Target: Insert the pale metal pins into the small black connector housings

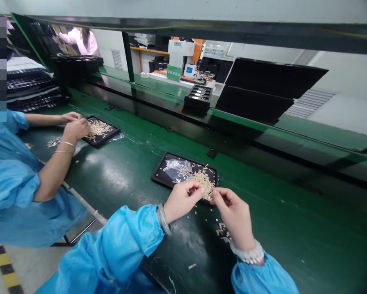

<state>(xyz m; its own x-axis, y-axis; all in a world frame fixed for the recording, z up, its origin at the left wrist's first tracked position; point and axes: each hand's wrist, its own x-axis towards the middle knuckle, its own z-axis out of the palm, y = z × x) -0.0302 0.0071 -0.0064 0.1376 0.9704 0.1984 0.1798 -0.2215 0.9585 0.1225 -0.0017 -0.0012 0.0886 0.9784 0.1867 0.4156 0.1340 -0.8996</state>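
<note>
At a green bench (pixel 281 228), left hand (pixel 182 200) and right hand (pixel 237 216) show narrowed fingertips, hold unclear; pale pieces (pixel 202 179) heap the tray (pixel 162 174), fewer outside.

Upper middle, facing you: green sign (pixel 173 73) by a white machine (pixel 180 53), its Chinese characters too small to read surely.

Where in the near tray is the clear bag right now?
Head view: the clear bag lies toward the left end of the near black tray, left of the pale pieces.
</note>
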